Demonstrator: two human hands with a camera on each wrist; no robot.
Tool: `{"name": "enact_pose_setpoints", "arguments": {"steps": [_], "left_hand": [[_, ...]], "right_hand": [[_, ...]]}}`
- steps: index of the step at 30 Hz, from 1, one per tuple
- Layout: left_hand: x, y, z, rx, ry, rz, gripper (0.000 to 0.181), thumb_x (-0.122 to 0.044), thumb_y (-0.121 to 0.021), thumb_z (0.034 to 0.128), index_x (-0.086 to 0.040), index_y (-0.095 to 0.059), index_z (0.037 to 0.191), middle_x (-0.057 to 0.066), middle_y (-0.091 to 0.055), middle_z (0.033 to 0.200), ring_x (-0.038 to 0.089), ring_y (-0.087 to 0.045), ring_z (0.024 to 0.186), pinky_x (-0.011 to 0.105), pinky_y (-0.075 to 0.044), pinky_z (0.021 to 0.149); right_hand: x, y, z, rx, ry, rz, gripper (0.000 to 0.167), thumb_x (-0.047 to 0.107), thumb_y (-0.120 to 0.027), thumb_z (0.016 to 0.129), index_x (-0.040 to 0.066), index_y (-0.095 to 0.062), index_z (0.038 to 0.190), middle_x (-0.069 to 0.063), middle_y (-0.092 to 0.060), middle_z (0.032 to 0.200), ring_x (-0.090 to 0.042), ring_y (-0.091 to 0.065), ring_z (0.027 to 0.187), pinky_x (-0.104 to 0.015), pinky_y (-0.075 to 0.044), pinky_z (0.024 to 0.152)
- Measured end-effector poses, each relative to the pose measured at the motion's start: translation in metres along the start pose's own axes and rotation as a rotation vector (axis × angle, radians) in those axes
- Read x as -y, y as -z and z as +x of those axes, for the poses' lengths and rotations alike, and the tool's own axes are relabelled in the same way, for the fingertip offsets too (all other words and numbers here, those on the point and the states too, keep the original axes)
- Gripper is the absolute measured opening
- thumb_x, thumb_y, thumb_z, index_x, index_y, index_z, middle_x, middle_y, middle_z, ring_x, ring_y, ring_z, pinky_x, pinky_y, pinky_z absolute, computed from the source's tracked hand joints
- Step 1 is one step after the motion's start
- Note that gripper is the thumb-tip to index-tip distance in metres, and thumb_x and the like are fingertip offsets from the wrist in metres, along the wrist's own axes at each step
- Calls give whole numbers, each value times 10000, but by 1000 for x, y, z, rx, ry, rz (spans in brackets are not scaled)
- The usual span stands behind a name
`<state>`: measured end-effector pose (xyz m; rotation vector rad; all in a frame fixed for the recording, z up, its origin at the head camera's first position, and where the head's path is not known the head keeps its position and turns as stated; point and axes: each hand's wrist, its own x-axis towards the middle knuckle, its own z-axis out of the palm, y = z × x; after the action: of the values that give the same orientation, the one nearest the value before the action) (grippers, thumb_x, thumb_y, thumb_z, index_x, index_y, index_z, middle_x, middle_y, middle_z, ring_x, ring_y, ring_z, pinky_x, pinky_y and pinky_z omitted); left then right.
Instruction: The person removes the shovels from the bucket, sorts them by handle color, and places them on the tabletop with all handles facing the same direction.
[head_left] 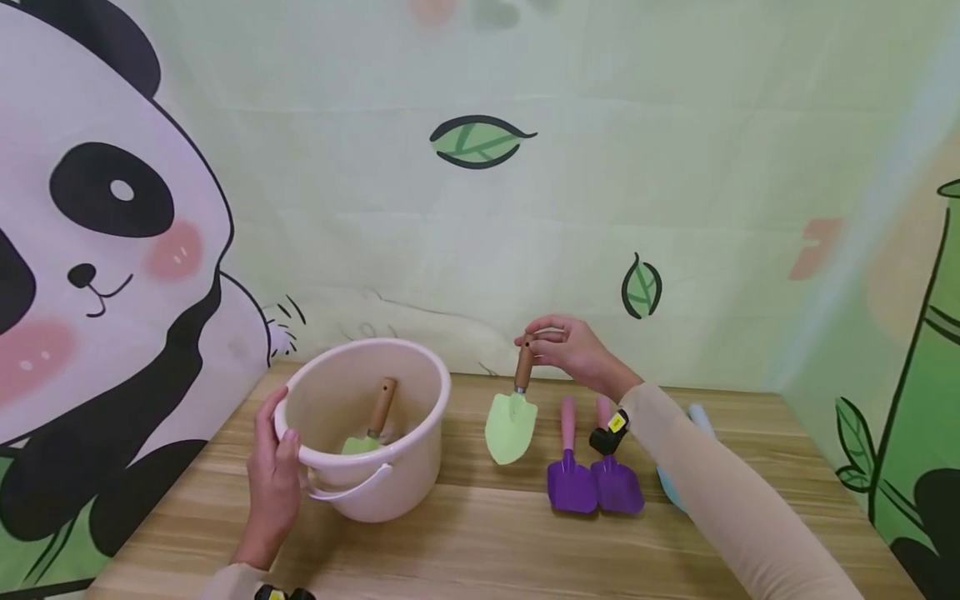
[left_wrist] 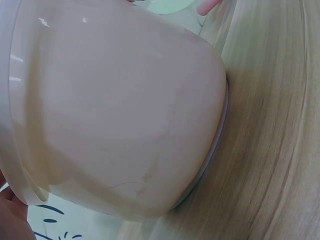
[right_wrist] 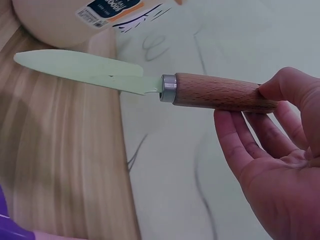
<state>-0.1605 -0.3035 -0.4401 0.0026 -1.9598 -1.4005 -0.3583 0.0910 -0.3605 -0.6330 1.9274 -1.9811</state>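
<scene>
A pale pink bucket (head_left: pixel 408 479) stands on the table at left of centre, tilted slightly. My left hand (head_left: pixel 273 471) grips its left rim, thumb on the outside and fingers over the edge; in the left wrist view the bucket's wall (left_wrist: pixel 120 100) fills most of the frame. Inside it lies a trowel with a wooden handle (head_left: pixel 383 404) and light green blade. To the right of the bucket, my right hand (head_left: pixel 573 350) pinches the wooden handle end of another light green trowel (head_left: pixel 512 427), its blade hanging downward above the table. The right wrist view shows thumb and fingertips on that handle (right_wrist: pixel 215 92).
Two purple shovels (head_left: pixel 572 487) with pink handles lie side by side on the wooden table (head_left: pixel 480 550). A light blue tool (head_left: pixel 670 487) lies partly hidden behind the right forearm. Behind the table hangs a backdrop (head_left: pixel 360 217) with a panda and leaves.
</scene>
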Motion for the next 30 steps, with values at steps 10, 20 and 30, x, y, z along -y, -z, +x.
{"name": "enact_pose_setpoints", "arguments": {"steps": [10, 20, 30], "left_hand": [[-2, -1, 1, -2, 3, 4, 548, -147, -393, 1026, -199, -398, 1571, 94, -510, 1498, 178, -535, 1178, 95, -428, 923], [0, 0, 0, 5, 12, 0, 550, -149, -394, 1024, -196, -394, 1573, 92, -497, 1510, 189, -529, 1197, 92, -413, 939], [1, -1, 0, -5, 2, -15, 552, -127, -393, 1020, -192, -405, 1569, 93, -508, 1501, 175, -535, 1187, 98, -419, 936]], "right_hand": [[-26, -3, -1, 35, -36, -26, 241, -63, -606, 973, -106, -587, 1209, -346, -613, 1300, -311, -676, 1146, -498, -522, 988], [-45, -5, 2, 13, -66, -35, 295, -64, -568, 999, -149, -537, 1280, -383, -581, 1312, -432, -647, 1162, -460, -549, 954], [-53, -10, 1, -68, -114, -83, 331, -74, -682, 926, -84, -597, 1246, -300, -661, 1227, -255, -702, 1005, -466, -556, 941]]}}
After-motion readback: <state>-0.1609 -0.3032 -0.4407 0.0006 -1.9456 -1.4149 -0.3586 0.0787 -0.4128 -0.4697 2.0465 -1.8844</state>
